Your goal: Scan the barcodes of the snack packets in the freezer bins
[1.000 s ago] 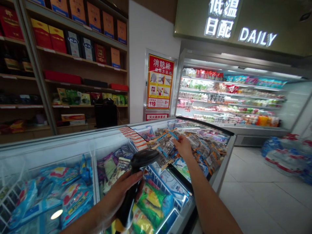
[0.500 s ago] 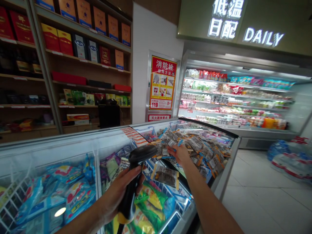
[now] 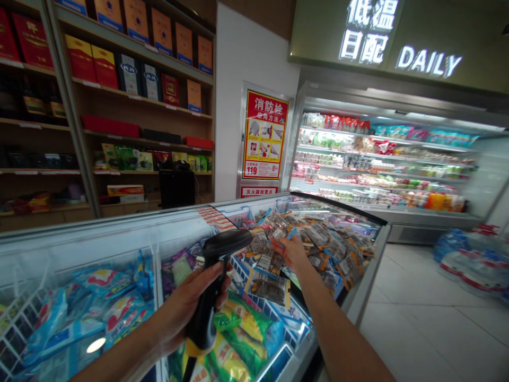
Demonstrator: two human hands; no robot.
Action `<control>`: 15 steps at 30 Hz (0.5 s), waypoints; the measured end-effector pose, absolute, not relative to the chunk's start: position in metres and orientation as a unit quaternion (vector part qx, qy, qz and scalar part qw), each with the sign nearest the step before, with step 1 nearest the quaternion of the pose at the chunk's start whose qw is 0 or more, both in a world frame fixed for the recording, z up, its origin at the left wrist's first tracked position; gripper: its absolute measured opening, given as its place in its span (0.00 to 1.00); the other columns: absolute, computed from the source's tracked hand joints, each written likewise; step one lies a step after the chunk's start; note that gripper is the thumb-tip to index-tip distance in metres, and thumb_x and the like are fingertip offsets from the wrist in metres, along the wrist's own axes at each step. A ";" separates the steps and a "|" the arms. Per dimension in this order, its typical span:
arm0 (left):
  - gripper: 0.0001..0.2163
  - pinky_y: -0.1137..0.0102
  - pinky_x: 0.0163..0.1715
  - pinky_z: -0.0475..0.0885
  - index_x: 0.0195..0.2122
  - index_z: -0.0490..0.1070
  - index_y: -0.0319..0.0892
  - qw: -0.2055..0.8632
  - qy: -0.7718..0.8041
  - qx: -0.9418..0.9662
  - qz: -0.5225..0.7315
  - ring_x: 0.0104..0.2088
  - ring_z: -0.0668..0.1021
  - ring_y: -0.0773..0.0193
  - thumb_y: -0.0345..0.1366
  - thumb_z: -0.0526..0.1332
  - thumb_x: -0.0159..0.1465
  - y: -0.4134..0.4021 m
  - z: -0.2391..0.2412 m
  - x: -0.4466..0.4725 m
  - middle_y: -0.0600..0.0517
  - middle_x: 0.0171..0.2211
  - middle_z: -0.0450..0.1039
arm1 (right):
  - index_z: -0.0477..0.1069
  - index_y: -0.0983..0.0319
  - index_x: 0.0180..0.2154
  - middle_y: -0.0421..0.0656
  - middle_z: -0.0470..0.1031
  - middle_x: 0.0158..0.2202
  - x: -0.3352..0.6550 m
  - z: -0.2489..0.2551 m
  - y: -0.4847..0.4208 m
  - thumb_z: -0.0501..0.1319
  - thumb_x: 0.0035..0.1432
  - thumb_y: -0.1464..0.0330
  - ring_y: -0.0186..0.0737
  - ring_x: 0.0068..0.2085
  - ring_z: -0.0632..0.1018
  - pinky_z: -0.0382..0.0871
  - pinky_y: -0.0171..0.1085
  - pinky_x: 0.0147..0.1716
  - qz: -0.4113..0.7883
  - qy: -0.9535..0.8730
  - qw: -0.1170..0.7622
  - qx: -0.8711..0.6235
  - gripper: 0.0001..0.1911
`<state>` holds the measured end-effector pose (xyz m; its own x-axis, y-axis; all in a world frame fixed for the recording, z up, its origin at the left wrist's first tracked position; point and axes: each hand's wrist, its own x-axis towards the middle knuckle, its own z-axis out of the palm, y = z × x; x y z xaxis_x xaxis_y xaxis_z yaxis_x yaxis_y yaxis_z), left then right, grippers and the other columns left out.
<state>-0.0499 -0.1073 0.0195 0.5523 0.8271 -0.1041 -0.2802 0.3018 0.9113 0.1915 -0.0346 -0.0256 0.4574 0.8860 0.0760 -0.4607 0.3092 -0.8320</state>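
A black barcode scanner (image 3: 207, 292) with a yellow-banded base stands upright in my left hand (image 3: 199, 297), its fingers wrapped round the grip. The scanner's head points right, towards a pile of clear packets with dark contents (image 3: 318, 233) on top of the freezer. My right hand (image 3: 293, 253) pinches a blue-edged packet (image 3: 280, 233) at the near left side of that pile; its fingertips are partly hidden. Between my hands, one loose packet (image 3: 268, 289) lies flat over the basket edge. A reddish tint shows on the packets in front of the scanner.
Below is a chest freezer (image 3: 175, 212) with wire baskets holding blue bags (image 3: 127, 313) and green-yellow bags (image 3: 242, 329). Shelves of boxes (image 3: 139, 32) stand behind left. A lit fridge (image 3: 382, 164) stands behind right; bottled water packs (image 3: 473, 254) sit on the floor.
My left hand has shifted slightly left and up with the scanner. Reddish light now shows on packets near my right hand, which stays nearly in place on its packet.
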 end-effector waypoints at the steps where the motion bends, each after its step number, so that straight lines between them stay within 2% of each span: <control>1: 0.13 0.75 0.21 0.59 0.32 0.65 0.40 0.757 0.292 0.455 0.367 0.20 0.64 0.74 0.44 0.59 0.50 -0.106 0.021 -0.051 0.56 0.23 0.63 | 0.62 0.61 0.23 0.37 0.74 0.23 0.192 -0.027 -0.034 0.65 0.31 0.73 0.39 0.26 0.77 0.71 0.38 0.23 0.446 -0.277 0.761 -0.381 0.13; 6: 0.13 0.75 0.21 0.59 0.29 0.64 0.40 0.783 0.276 0.431 0.353 0.19 0.63 0.74 0.46 0.58 0.51 -0.106 0.026 -0.054 0.56 0.23 0.62 | 0.61 0.60 0.24 0.34 0.72 0.22 0.193 -0.030 -0.030 0.64 0.34 0.74 0.36 0.26 0.76 0.71 0.37 0.25 0.453 -0.276 0.764 -0.368 0.13; 15: 0.14 0.75 0.18 0.56 0.26 0.63 0.39 0.796 0.263 0.432 0.332 0.17 0.64 0.74 0.46 0.60 0.49 -0.112 0.024 -0.050 0.55 0.21 0.62 | 0.62 0.61 0.25 0.36 0.73 0.23 0.186 -0.027 -0.033 0.63 0.34 0.76 0.36 0.25 0.76 0.71 0.36 0.26 0.451 -0.268 0.759 -0.385 0.13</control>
<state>-0.0501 -0.1119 0.0240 0.6412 0.7561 -0.1312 -0.3023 0.4061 0.8624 0.1860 -0.0332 -0.0266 0.4501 0.8910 0.0599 -0.4777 0.2969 -0.8268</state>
